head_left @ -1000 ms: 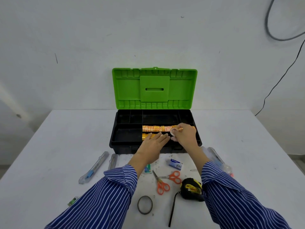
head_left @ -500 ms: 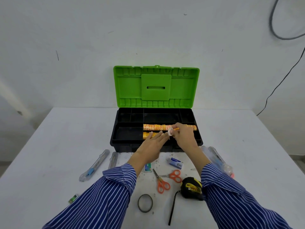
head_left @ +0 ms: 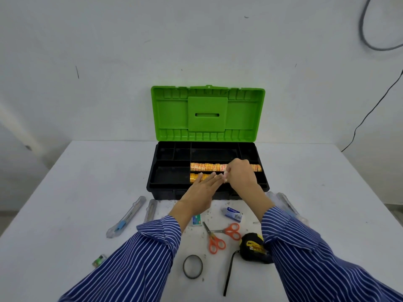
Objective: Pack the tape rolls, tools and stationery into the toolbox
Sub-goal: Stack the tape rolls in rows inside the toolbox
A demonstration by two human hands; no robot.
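Hands are meeting over the open toolbox (head_left: 152, 184), whose green lid (head_left: 207, 114) is standing upright against the wall. We are laying our left hand (head_left: 201, 189) flat, fingers straight and together, on the nearer row of orange tape rolls (head_left: 196, 177) in the tray, while our right hand (head_left: 239, 175) is pinching a small pale tape roll (head_left: 226, 178) with curled fingers just beside the left fingertips. A second row of orange tape rolls (head_left: 207, 166) is lying in the slot behind, partly hidden by the right hand. On the white table (head_left: 65, 192) near us, orange scissors (head_left: 220, 236), a black and yellow tape measure (head_left: 253, 247), a dark ring of tape (head_left: 192, 266), a blue staple box (head_left: 233, 213) and two clear-cased knives (head_left: 126, 216) are waiting outside the box.
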